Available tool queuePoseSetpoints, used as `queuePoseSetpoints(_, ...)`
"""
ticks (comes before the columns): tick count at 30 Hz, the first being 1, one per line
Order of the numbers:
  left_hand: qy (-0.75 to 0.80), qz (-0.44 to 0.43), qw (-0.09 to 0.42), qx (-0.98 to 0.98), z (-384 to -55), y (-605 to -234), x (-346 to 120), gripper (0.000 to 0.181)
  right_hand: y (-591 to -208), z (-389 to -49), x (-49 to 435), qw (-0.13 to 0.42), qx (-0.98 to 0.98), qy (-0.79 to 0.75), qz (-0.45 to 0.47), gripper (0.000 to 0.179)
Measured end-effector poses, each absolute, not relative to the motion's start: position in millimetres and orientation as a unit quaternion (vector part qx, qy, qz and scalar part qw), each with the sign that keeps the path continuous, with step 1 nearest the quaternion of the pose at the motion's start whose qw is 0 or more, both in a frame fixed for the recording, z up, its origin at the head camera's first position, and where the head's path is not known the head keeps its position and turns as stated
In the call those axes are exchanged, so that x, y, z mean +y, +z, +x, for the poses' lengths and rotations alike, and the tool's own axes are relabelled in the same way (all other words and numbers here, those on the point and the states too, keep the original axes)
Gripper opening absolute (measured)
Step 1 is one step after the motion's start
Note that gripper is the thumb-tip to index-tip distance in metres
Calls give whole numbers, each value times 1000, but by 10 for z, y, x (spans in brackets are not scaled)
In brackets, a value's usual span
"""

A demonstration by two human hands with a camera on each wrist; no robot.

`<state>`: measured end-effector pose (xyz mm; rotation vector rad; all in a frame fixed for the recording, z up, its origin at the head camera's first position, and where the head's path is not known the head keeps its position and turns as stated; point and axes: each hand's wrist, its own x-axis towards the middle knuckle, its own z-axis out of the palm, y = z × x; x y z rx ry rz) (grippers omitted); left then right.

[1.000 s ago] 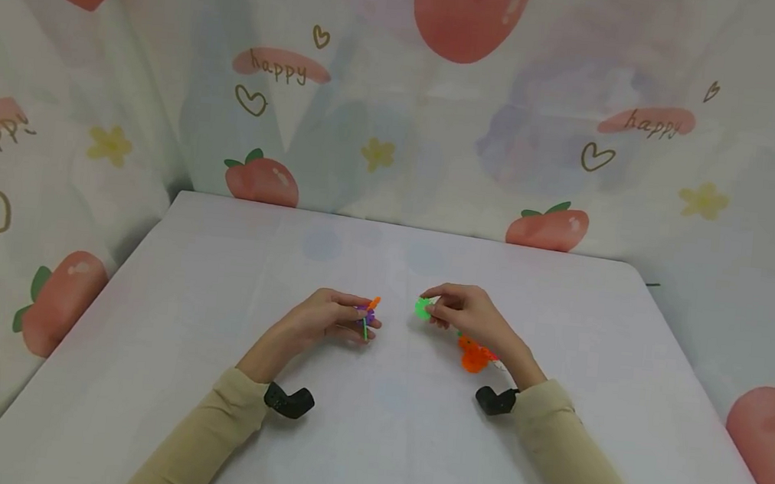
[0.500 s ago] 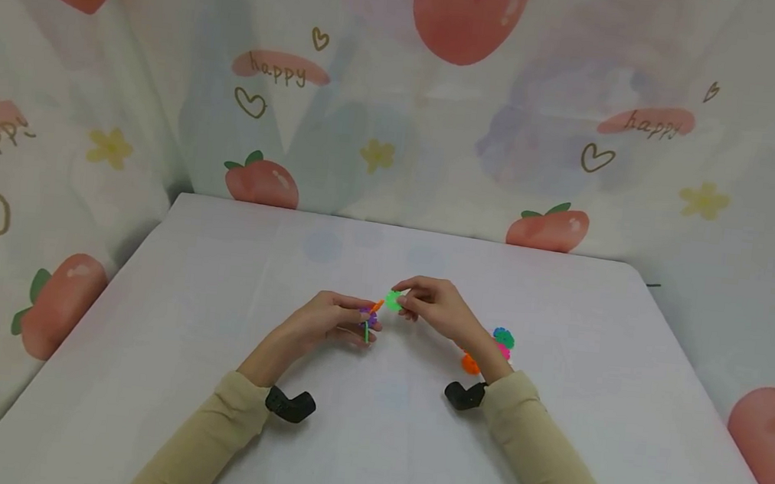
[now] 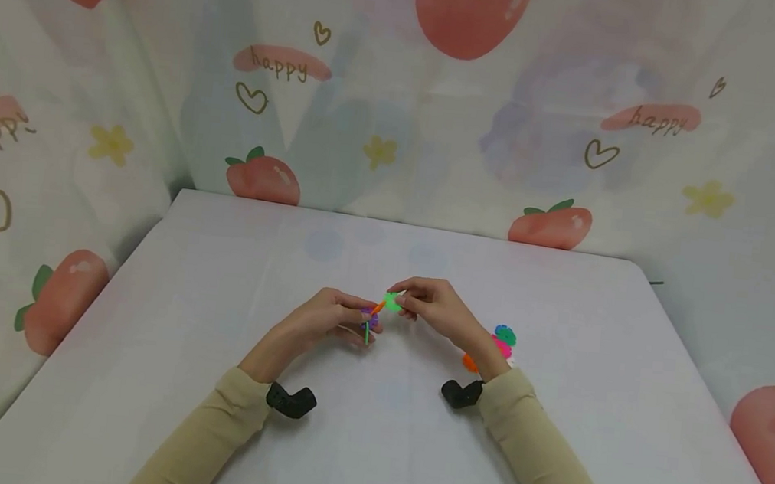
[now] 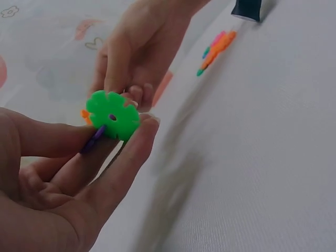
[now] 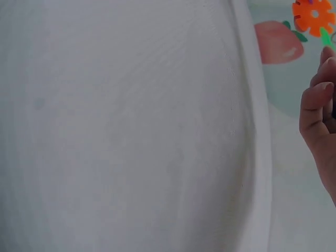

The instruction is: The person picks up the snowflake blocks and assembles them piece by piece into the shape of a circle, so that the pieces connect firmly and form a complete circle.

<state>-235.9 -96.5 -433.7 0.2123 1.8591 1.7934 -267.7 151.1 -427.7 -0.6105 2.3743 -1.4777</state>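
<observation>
My left hand pinches a small cluster of notched plastic snowflake discs. A purple disc sits between its thumb and fingers, joined to a green disc that faces the left wrist camera. An orange disc stands out from the cluster's upper side. Close by, my right hand pinches another green disc between thumb and fingertips. That disc's edge meets the orange disc; whether their notches interlock I cannot tell. Most of the right hand falls outside the right wrist view.
Beside the right forearm lies a group of discs on the white table: a teal disc, a pink disc and an orange piece, partly hidden by the arm. Patterned cloth walls surround the table.
My right hand has moved left with its green disc, up to the orange disc of the cluster. The group of discs by the right forearm shows differently now. My left hand has hardly moved.
</observation>
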Motion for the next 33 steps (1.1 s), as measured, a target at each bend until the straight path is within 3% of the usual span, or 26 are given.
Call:
queuePoseSetpoints(13,642,98,293,702,-2309,-4358,-885,33,-4317,-2671,1573,171,814,-500,-242,19)
queuePoseSetpoints(24,598,163,309,721,-2311,-4301,-825,43,-4221,-2643,1612,156,826,-499,-213,19)
queuePoseSetpoints(33,631,134,262,718,-2354,-4339,-729,31,-4167,-2589,1626,137,834,-485,-224,16)
